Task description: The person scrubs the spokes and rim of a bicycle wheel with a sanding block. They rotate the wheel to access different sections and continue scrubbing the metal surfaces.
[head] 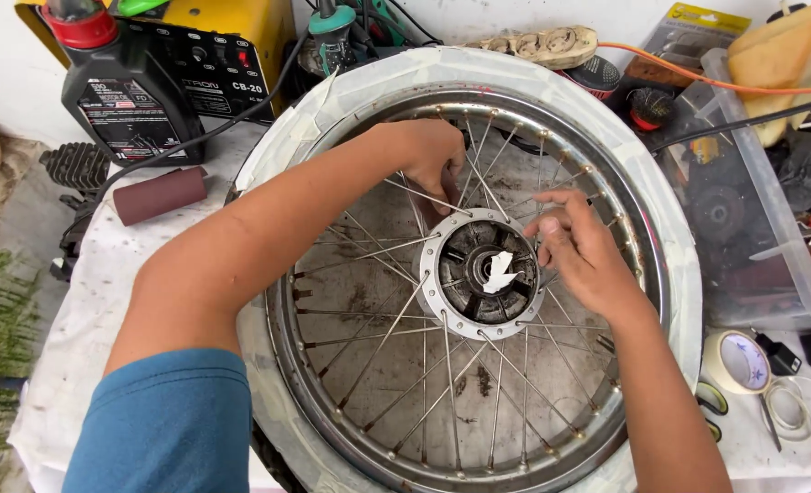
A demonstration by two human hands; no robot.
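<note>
Item: spoked wheel (465, 274), lying flat on the tabletop (104, 274), its rim wrapped in pale masking tape (479, 68). My left hand (433, 160) reaches in among the upper spokes beside the hub (483, 272), fingers curled on a spoke; whether that grip is fully closed I cannot tell. My right hand (584, 251) pinches at the hub's right edge, fingertips together on tape or a spoke end, too small to say which. A white scrap sits in the hub centre. I judge it best to lay tape snug and keep the fingers between the spokes. Surface: stained white cloth. Around: black oil bottle (127, 87), yellow welder (227, 55), sandpaper roll (159, 194), tape roll (742, 361), clear plastic bin (771, 228).
</note>
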